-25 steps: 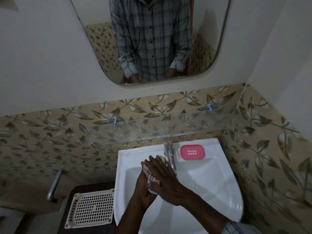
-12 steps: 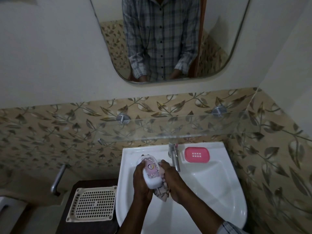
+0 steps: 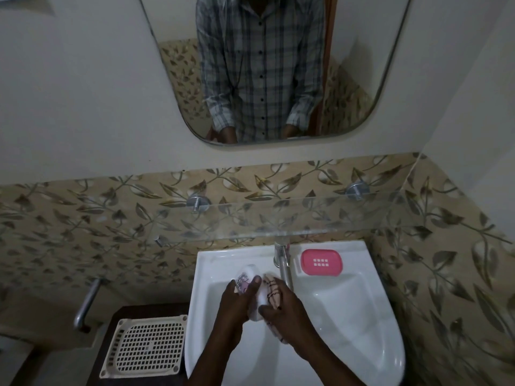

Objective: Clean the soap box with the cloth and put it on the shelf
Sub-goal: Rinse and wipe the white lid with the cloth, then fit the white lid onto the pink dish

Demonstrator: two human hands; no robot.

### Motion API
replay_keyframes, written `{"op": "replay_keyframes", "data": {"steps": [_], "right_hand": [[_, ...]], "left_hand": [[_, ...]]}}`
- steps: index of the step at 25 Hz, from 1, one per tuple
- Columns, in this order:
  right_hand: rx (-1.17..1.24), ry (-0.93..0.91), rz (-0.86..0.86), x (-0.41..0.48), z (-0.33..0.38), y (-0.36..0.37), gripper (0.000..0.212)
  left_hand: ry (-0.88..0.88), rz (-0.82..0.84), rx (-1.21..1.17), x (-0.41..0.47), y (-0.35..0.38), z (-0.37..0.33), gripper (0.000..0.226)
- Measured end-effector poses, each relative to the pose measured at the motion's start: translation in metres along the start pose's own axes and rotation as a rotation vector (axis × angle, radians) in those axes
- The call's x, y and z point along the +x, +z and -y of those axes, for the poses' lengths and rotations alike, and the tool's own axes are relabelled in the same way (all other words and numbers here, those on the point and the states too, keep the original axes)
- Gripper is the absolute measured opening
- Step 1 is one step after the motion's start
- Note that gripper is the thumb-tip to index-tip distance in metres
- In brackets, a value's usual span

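Over the white sink (image 3: pixel 348 324) my left hand (image 3: pixel 237 302) grips a white soap box (image 3: pixel 246 277) with a pink and purple print on its top. My right hand (image 3: pixel 287 310) holds a light checked cloth (image 3: pixel 271 291) against the box's right side, thumb under it. A glass shelf (image 3: pixel 278 218) runs along the tiled wall just above the sink, with nothing on it.
A pink soap tray (image 3: pixel 320 262) lies on the sink's back right rim beside the steel tap (image 3: pixel 283 263). A cream perforated basket (image 3: pixel 145 346) sits on a dark stand left of the sink. A steel pipe (image 3: pixel 86 302) juts from the left wall. A mirror (image 3: pixel 264 68) hangs above.
My right hand lay over the box a second ago. It has shifted to the box's right side with the cloth, and the printed top now shows at the left.
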State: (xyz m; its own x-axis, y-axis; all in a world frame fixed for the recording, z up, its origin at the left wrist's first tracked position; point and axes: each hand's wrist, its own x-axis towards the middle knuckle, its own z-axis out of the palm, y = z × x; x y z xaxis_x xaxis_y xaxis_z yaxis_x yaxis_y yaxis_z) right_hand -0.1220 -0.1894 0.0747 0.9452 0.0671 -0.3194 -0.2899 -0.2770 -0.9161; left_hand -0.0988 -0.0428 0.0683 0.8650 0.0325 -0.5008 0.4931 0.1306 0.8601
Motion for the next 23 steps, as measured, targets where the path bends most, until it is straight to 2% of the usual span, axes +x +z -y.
{"op": "replay_keyframes", "data": {"steps": [2, 5, 7, 8, 10, 12, 13, 14, 16, 17, 20, 22, 23], "right_hand": [[0.09, 0.052, 0.011, 0.001, -0.01, 0.005, 0.057], [0.319, 0.293, -0.159, 0.022, -0.02, 0.011, 0.024], [0.285, 0.326, -0.233, 0.042, -0.015, 0.021, 0.011], [0.208, 0.253, -0.264, 0.053, -0.008, 0.027, 0.011], [0.109, -0.043, -0.264, 0.072, 0.012, 0.046, 0.018], [-0.263, -0.37, -0.347, 0.096, 0.019, 0.061, 0.034], [-0.489, -0.468, -0.388, 0.108, 0.017, 0.067, 0.043], [-0.687, -0.489, -0.34, 0.118, 0.01, 0.073, 0.054], [-0.988, -0.283, -0.053, 0.127, -0.004, 0.086, 0.079], [-1.085, -0.185, 0.057, 0.129, -0.014, 0.092, 0.086], [-1.122, -0.099, 0.162, 0.133, -0.018, 0.094, 0.082], [-1.079, -0.188, 0.171, 0.13, 0.001, 0.086, 0.073], [-1.062, -0.295, 0.135, 0.126, 0.011, 0.077, 0.065]], "left_hand": [[-0.03, -0.089, -0.041, 0.002, -0.01, 0.001, 0.057], [-0.059, -0.227, -0.108, 0.006, -0.034, 0.002, 0.046], [-0.075, -0.249, -0.128, 0.005, -0.047, 0.002, 0.042], [-0.08, -0.258, -0.13, 0.004, -0.051, 0.001, 0.04], [-0.078, -0.267, -0.131, 0.004, -0.057, 0.0, 0.035], [-0.072, -0.249, -0.128, 0.006, -0.06, 0.003, 0.032], [-0.07, -0.24, -0.127, 0.006, -0.061, 0.005, 0.032], [-0.069, -0.232, -0.125, 0.004, -0.062, 0.008, 0.032], [-0.068, -0.222, -0.126, 0.0, -0.063, 0.013, 0.031], [-0.069, -0.218, -0.129, -0.001, -0.063, 0.015, 0.03], [-0.082, -0.199, -0.124, -0.001, -0.066, 0.019, 0.029], [-0.091, -0.195, -0.14, 0.001, -0.064, 0.019, 0.029], [-0.09, -0.194, -0.153, 0.002, -0.062, 0.018, 0.029]]}}
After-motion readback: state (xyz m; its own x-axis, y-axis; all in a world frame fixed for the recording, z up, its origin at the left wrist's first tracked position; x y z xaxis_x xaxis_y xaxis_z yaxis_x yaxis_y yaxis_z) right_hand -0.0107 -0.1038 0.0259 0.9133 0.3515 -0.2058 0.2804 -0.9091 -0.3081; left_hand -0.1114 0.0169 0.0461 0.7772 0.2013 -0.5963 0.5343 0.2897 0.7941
